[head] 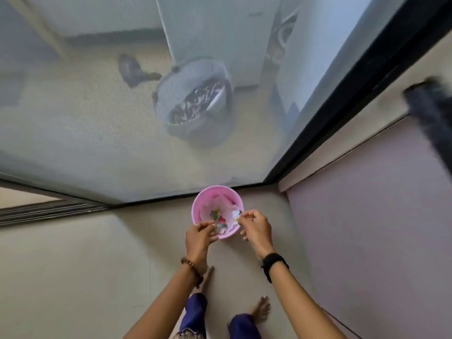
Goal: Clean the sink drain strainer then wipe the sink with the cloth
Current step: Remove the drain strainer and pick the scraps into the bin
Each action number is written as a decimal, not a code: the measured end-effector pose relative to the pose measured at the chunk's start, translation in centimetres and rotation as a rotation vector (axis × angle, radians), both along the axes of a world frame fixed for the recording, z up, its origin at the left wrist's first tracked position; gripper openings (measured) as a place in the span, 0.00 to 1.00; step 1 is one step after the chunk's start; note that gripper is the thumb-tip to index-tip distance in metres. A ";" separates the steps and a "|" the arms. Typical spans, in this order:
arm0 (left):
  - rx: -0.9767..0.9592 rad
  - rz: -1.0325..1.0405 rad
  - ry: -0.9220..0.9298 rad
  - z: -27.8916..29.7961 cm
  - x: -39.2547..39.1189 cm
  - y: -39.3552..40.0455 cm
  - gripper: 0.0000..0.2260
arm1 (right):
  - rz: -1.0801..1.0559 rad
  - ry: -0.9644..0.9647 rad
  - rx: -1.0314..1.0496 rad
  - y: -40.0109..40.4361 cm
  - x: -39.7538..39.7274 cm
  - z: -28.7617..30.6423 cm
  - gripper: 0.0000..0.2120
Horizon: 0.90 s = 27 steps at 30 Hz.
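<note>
A home: tiled floor (73, 277), mesh sliding door (97, 118), pink waste bin (195, 211).

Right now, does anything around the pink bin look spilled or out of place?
Nothing looks spilled. The pink bin stands upright on the floor by the screen door, scraps inside it. Both hands, left hand and right hand, hold small items over its rim.

Whatever is pinched in the fingertips of the left hand (199, 232) and right hand (254, 225) is too small to be made out. The bucket (193, 101) behind the screen is blurred; a dark object (430, 106) is cut off at the right edge.
</note>
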State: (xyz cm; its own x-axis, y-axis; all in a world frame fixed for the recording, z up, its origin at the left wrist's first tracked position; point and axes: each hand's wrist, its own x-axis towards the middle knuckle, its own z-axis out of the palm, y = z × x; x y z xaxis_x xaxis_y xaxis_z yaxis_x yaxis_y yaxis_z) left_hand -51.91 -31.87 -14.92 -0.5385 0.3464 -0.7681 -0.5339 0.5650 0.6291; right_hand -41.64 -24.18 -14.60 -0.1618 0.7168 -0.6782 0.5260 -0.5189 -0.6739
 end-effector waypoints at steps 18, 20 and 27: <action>-0.088 -0.187 -0.165 -20.6 -6.2 3.5 0.10 | -0.206 -0.094 -0.133 0.9 -6.8 -21.1 0.04; -0.043 -0.036 -0.288 -17.0 -5.5 4.0 0.07 | -0.348 0.006 -0.174 1.5 -6.3 -17.8 0.06; 0.206 0.037 -0.620 0.6 -0.5 5.8 0.17 | -0.711 0.568 -0.406 3.1 -1.1 0.7 0.13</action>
State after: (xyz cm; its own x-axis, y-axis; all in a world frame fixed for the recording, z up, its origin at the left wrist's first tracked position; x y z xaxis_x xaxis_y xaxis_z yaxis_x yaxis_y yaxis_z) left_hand -52.42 -26.09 -14.27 -0.0315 0.5094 -0.8600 -0.8495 0.4397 0.2916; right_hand -42.73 -21.12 -13.89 -0.1610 0.5034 -0.8489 -0.3421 -0.8353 -0.4304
